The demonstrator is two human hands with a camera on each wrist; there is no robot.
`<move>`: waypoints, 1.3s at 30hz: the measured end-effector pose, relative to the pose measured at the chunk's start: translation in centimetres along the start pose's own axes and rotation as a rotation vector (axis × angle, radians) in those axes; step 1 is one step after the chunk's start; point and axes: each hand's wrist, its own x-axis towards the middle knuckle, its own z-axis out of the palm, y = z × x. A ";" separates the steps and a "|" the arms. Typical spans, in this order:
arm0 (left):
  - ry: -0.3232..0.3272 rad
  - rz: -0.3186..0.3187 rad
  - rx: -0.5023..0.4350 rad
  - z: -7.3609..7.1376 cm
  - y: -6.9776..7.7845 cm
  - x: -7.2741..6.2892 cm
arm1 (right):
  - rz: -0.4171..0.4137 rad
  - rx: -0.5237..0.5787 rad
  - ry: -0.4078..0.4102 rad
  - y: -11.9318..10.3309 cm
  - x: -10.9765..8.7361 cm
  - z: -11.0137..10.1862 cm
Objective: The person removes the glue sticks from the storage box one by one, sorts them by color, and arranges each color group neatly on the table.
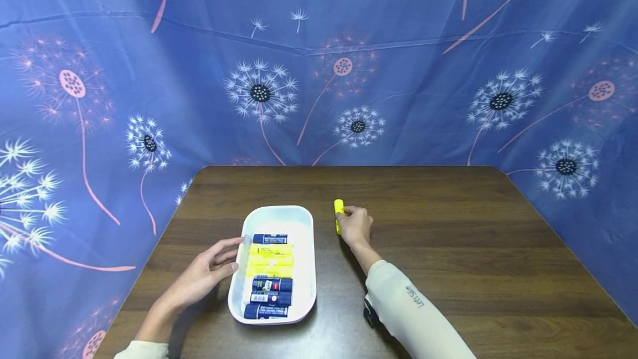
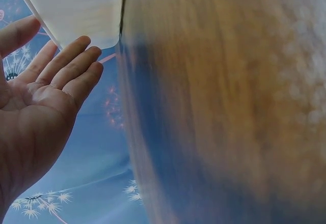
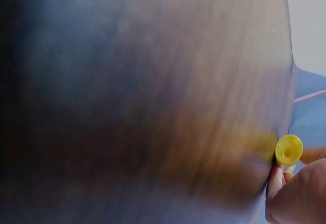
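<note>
A white tray (image 1: 307,237) holds a column of glue sticks lying on their sides. Yellow glue sticks (image 1: 270,260) lie mid-column, with a dark blue glue stick (image 1: 270,239) above them and several dark blue ones (image 1: 271,298) nearer the front. At the tray's left side is my left hand (image 1: 201,276), its fingers extended and fingertips right at the rim. To the right of the tray, my right hand (image 1: 357,226) pinches a yellow glue stick (image 1: 339,209) at the tabletop. The right wrist view shows that stick's round end (image 3: 289,150) between thumb and fingers.
The brown wooden table (image 1: 458,259) extends under everything, its far edge meeting a blue curtain (image 1: 408,71) printed with dandelions. A dark band with a small device (image 1: 370,312) shows at the right sleeve.
</note>
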 end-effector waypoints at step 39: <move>-0.046 0.038 -0.028 -0.1 -0.7 0.1 | -0.428 -0.035 -0.895 -9.5 -2.6 4.2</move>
